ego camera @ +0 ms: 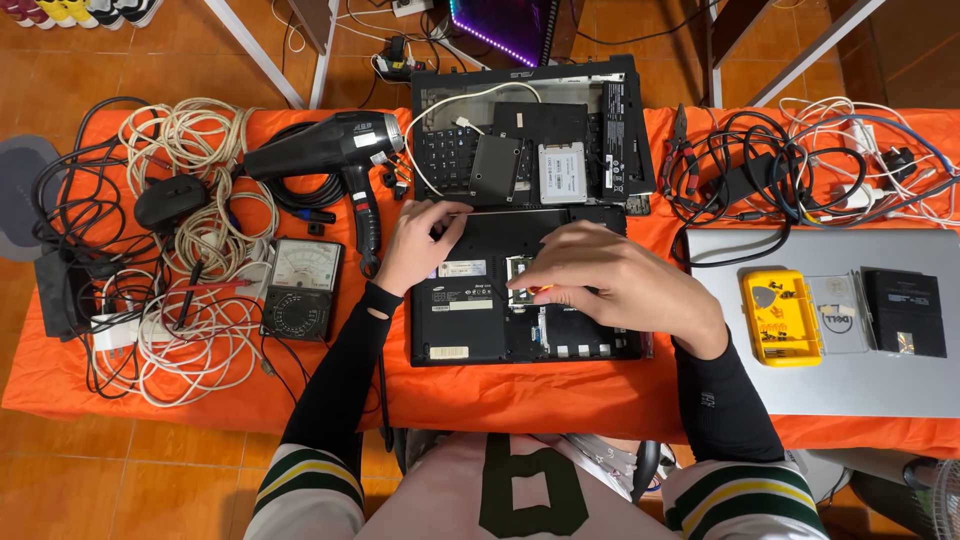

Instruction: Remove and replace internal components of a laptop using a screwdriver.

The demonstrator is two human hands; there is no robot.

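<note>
A black laptop (470, 320) lies upside down on the orange cloth, its bottom bay open. My left hand (415, 245) rests on its upper left corner, fingers curled and pinching a thin tool or wire along the laptop's top edge. My right hand (615, 280) hovers over the open bay, fingertips pinched on a small red-tipped tool at a memory slot (518, 268). Behind the laptop lies a second opened laptop base (600, 110) with a keyboard, two flat drives (562, 172) and a white cable on it.
A black heat gun (330, 150) and an analog multimeter (303, 290) lie to the left among coiled white and black cables (190, 340). To the right sit pliers, tangled cables (780, 170), a silver closed laptop (900, 390), a yellow parts case (780, 315) and a black drive (905, 312).
</note>
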